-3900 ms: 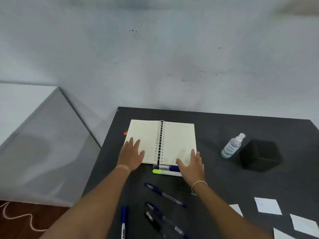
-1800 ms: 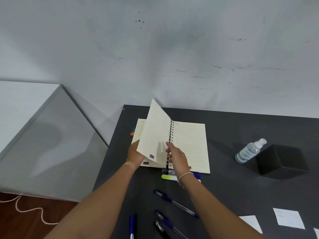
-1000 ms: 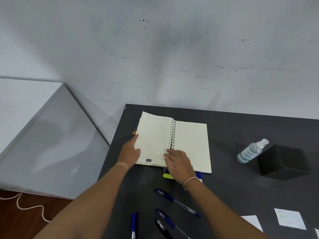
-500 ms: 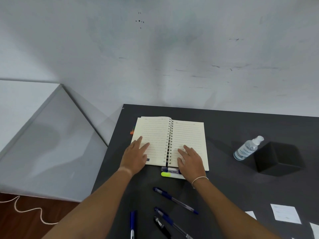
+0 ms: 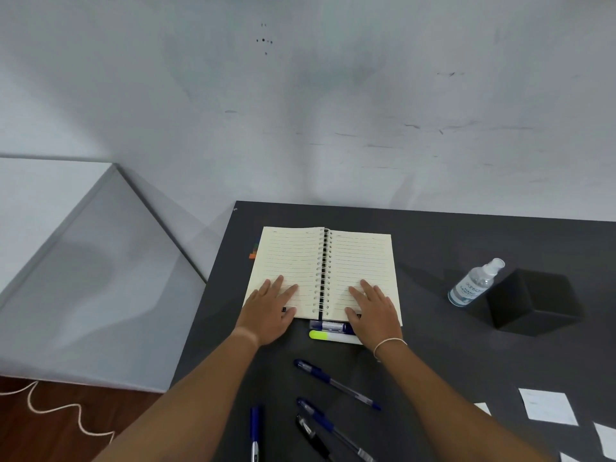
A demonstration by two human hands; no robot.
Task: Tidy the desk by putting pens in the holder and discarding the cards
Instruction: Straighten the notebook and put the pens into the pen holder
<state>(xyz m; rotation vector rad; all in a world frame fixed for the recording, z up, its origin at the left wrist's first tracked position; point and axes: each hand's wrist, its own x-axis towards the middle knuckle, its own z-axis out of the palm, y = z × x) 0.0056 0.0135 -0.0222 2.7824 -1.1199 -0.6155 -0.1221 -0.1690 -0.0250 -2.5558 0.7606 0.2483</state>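
Observation:
An open spiral notebook (image 5: 300, 261) lies on the dark desk (image 5: 433, 355). My left hand (image 5: 270, 311) rests flat on its left page and my right hand (image 5: 375, 311) lies flat on its right page, both holding nothing. Just below the notebook sit a blue marker (image 5: 328, 326) and a yellow highlighter (image 5: 328, 336). Several blue pens lie nearer to me: one slanted (image 5: 336, 384), one (image 5: 255, 431) by my left forearm, one (image 5: 328, 426) beside a black pen (image 5: 313, 438). A black box holder (image 5: 533, 301) stands at the right. White cards (image 5: 546, 405) lie at the lower right.
A clear spray bottle (image 5: 475, 283) leans against the black box. Coloured tabs (image 5: 254, 251) stick out at the notebook's left edge. The desk's left edge drops to a grey panel (image 5: 100, 278) and wooden floor with a white cord (image 5: 50, 408). A wall stands behind the desk.
My hands turned a notebook page over to the left, then both came down flat on the open pages. In the last half second they barely shifted.

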